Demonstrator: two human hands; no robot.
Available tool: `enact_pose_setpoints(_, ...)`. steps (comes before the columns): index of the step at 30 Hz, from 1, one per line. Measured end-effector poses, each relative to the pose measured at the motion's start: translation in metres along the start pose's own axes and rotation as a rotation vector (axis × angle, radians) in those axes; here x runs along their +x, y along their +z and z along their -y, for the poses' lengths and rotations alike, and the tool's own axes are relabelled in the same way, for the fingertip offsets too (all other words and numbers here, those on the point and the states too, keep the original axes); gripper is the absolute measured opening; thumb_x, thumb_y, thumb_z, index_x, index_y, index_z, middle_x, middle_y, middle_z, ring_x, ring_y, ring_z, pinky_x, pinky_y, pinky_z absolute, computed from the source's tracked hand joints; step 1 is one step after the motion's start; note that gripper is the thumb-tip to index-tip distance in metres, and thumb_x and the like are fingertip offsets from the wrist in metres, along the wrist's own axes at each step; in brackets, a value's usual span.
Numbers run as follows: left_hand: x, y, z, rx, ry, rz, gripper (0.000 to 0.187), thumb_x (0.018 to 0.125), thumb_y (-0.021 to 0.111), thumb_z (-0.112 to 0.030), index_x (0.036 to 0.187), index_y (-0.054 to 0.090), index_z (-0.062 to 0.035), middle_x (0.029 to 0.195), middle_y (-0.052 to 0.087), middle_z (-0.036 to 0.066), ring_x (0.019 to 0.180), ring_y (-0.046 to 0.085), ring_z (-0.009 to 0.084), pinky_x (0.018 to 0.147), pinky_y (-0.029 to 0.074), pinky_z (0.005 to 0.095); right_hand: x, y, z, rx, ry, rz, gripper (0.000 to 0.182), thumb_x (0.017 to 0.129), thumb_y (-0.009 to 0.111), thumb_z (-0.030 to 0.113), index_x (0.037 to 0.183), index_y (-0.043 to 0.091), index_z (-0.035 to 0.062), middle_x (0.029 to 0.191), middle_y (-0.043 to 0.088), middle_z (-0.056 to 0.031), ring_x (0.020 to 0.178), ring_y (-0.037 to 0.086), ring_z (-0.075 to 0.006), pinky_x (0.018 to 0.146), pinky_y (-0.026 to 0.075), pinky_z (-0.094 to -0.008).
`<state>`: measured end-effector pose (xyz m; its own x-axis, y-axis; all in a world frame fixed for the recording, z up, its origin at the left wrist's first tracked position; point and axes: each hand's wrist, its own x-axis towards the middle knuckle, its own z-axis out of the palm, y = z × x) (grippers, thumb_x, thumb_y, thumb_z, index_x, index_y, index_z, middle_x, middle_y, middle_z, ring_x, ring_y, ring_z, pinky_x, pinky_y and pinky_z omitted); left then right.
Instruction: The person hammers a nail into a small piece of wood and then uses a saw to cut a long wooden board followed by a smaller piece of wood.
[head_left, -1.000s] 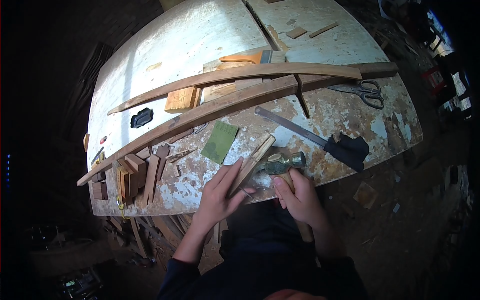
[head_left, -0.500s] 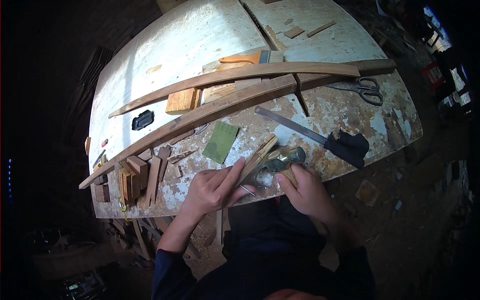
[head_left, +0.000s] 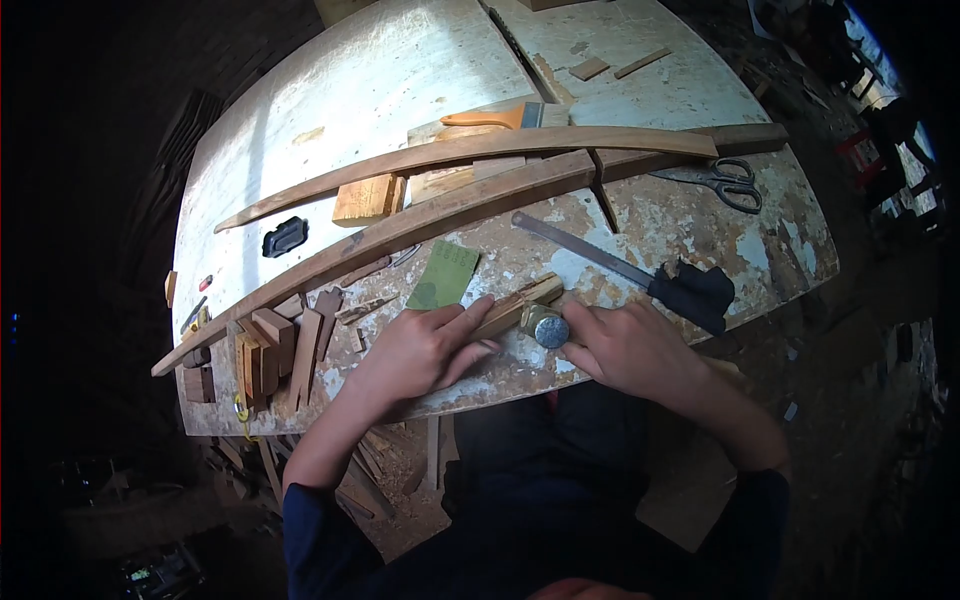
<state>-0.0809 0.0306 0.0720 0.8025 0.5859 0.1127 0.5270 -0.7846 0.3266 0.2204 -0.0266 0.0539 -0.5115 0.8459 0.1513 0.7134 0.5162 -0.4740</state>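
Observation:
My left hand (head_left: 418, 348) is closed on a short, split wooden strip (head_left: 512, 303) near the table's front edge, its index finger lying along the wood. My right hand (head_left: 632, 345) grips a hammer, and its round metal head (head_left: 548, 328) faces me beside the strip's far end. The handle is mostly hidden by my fingers. Just beyond my left hand lies a green sheet of sandpaper (head_left: 444, 275). A saw blade (head_left: 580, 247) with a black-wrapped handle (head_left: 697, 296) rests beyond my right hand.
Two long curved wooden pieces, one a thin strip (head_left: 430, 158) and one a thicker beam (head_left: 400, 232), span the worn table (head_left: 290, 120). Scissors (head_left: 735, 185), a paintbrush (head_left: 485, 119), a black tray (head_left: 286, 237), a wood block (head_left: 366, 200) and several offcuts (head_left: 275, 345) lie around.
The hammer has turned so its round face points toward me. My right hand has moved slightly right and up. The thin metal rod seen by my left hand is out of sight.

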Motion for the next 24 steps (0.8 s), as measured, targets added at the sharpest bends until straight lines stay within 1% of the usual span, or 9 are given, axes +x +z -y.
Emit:
enact_pose_setpoints(2,-0.002,0.001,0.0,-0.048,-0.016,0.01,0.058,0.1,0.075,-0.034,0.143,0.064,0.0038,0.085,0.072,0.018,0.069,0.074,0.0359,0.065,0.062,0.0445,0.005,-0.006,-0.001,-0.014,-0.026,0.046,0.033,0.102,0.072,0.033,0.107,0.057,0.0042,0.071,0.071,-0.0191,0.064,0.073,-0.0407,0.058,0.058,-0.0508)
enact_pose_setpoints(5,-0.002,0.003,-0.001,-0.083,-0.029,0.013,0.057,0.102,0.073,-0.033,0.144,0.063,0.0047,0.087,0.072,0.02,0.071,0.074,0.0382,0.068,0.061,0.0456,0.008,-0.004,-0.013,-0.043,-0.075,0.071,0.032,0.101,0.072,0.033,0.106,0.056,0.0055,0.071,0.07,-0.0177,0.065,0.073,-0.0401,0.06,0.058,-0.0508)
enact_pose_setpoints(8,-0.001,0.006,0.001,-0.118,-0.052,0.005,0.057,0.103,0.071,-0.033,0.145,0.061,0.0055,0.091,0.073,0.022,0.075,0.074,0.0402,0.07,0.061,0.0464,0.016,-0.003,-0.023,-0.043,-0.134,0.042,0.032,0.102,0.071,0.034,0.105,0.056,0.0056,0.072,0.071,-0.0169,0.069,0.074,-0.0402,0.064,0.058,-0.0506)
enact_pose_setpoints(11,0.0,0.006,-0.002,-0.184,-0.085,-0.006,0.059,0.103,0.071,-0.032,0.146,0.059,0.0065,0.096,0.074,0.024,0.079,0.074,0.0413,0.072,0.06,0.0467,0.022,-0.013,-0.025,-0.06,-0.12,0.092,0.031,0.103,0.069,0.034,0.105,0.056,0.0055,0.075,0.072,-0.0165,0.072,0.074,-0.0398,0.067,0.059,-0.0502)
enact_pose_setpoints(13,-0.001,0.01,-0.006,-0.227,-0.103,-0.041,0.059,0.103,0.071,-0.033,0.145,0.059,0.0071,0.099,0.074,0.025,0.082,0.074,0.0418,0.073,0.06,0.0466,0.026,-0.023,-0.023,-0.068,-0.084,0.169,0.032,0.104,0.068,0.034,0.11,0.057,0.0047,0.076,0.072,-0.0173,0.075,0.074,-0.0409,0.069,0.059,-0.0509)
enact_pose_setpoints(16,-0.002,0.008,-0.009,-0.124,-0.152,-0.014,0.057,0.103,0.071,-0.033,0.144,0.061,0.0051,0.098,0.074,0.024,0.082,0.074,0.0419,0.073,0.06,0.047,0.031,-0.025,-0.015,-0.046,0.001,0.216,0.033,0.106,0.064,0.034,0.115,0.061,0.0026,0.078,0.073,-0.02,0.079,0.074,-0.0435,0.074,0.059,-0.0526)
enact_pose_setpoints(19,-0.007,0.019,-0.02,-0.025,-0.176,-0.125,0.053,0.101,0.074,-0.031,0.142,0.064,0.0014,0.094,0.072,0.02,0.082,0.074,0.0383,0.072,0.061,0.0456,0.034,-0.021,-0.021,0.069,0.073,0.204,0.036,0.108,0.061,0.034,0.117,0.064,-0.0004,0.08,0.072,-0.0245,0.082,0.073,-0.0469,0.078,0.059,-0.0546)
enact_pose_setpoints(22,-0.01,0.042,-0.017,-0.035,-0.162,-0.294,0.052,0.095,0.081,-0.022,0.141,0.066,-0.0018,0.087,0.067,0.014,0.075,0.072,0.0324,0.068,0.06,0.042,0.04,-0.023,-0.018,0.19,0.183,0.212,0.037,0.108,0.06,0.034,0.112,0.067,-0.0023,0.083,0.072,-0.0283,0.086,0.073,-0.0487,0.081,0.058,-0.0555)
enact_pose_setpoints(24,-0.009,0.052,-0.018,-0.119,-0.13,-0.47,0.055,0.088,0.087,-0.018,0.137,0.069,-0.0025,0.086,0.065,0.01,0.072,0.069,0.0283,0.065,0.058,0.0391,0.04,-0.023,-0.018,0.229,0.236,0.204,0.037,0.108,0.06,0.034,0.11,0.067,-0.0029,0.085,0.071,-0.0296,0.087,0.072,-0.0491,0.081,0.057,-0.0555)
